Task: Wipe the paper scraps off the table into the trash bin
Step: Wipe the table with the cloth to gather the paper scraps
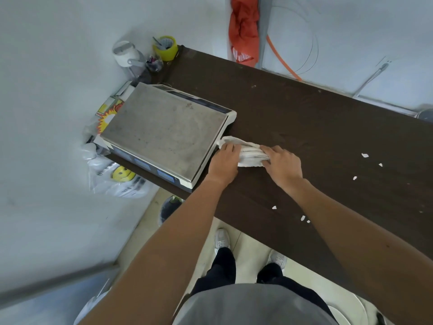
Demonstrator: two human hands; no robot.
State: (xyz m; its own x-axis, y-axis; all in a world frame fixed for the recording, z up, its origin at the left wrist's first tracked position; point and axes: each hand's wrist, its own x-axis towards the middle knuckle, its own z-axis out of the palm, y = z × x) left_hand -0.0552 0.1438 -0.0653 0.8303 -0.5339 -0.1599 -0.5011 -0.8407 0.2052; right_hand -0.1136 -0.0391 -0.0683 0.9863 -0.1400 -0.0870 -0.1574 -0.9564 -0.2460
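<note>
A white cloth (249, 154) lies bunched on the dark brown table (304, 118), just right of a weighing scale. My left hand (223, 161) grips its left end and my right hand (284, 164) grips its right end. Several small white paper scraps are scattered on the table: one (364, 155) to the right of my hands, another (354, 178) below it, and some near the front edge (303, 218). A dark trash bin (169, 206) stands on the floor under the table's front left corner, partly hidden by my left arm.
A steel-topped weighing scale (164, 132) fills the table's left end. Behind it stand a yellow tape roll (165, 48) and a white jug (125, 53). Plastic bags (119, 179) hang at the left. An orange cloth (243, 31) hangs on the wall.
</note>
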